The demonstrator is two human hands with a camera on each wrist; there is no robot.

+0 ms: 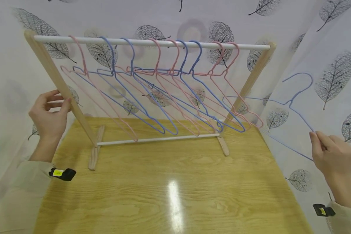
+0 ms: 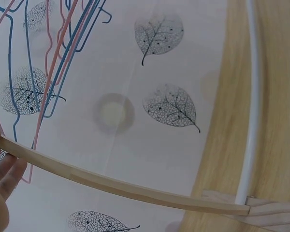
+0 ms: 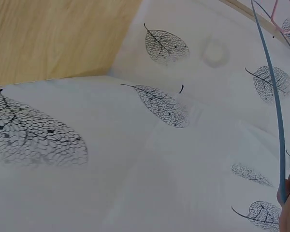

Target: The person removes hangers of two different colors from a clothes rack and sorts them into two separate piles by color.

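My left hand (image 1: pixel 48 112) grips the left wooden post (image 1: pixel 51 66) of a small clothes rack, thumb on the near side and fingers behind. In the left wrist view the same post (image 2: pixel 106 181) runs from the fingers down to its foot. To the right of the rack, my right hand (image 1: pixel 336 156) pinches a blue wire clothes hanger (image 1: pixel 290 102) at one lower corner. Its hook points up and its far end reaches behind the right post. Several pink hangers (image 1: pixel 83 60) and blue hangers (image 1: pixel 113 60) hang from the rack's white top rail (image 1: pixel 251 47).
The rack's feet (image 1: pixel 93 157) stand on a wood-grain table (image 1: pixel 128 188), with a white lower bar (image 1: pixel 163 139) between them. Pale leaf-print cloth (image 1: pixel 304 61) covers the walls behind and on both sides. Some hanging hangers overlap in the middle.
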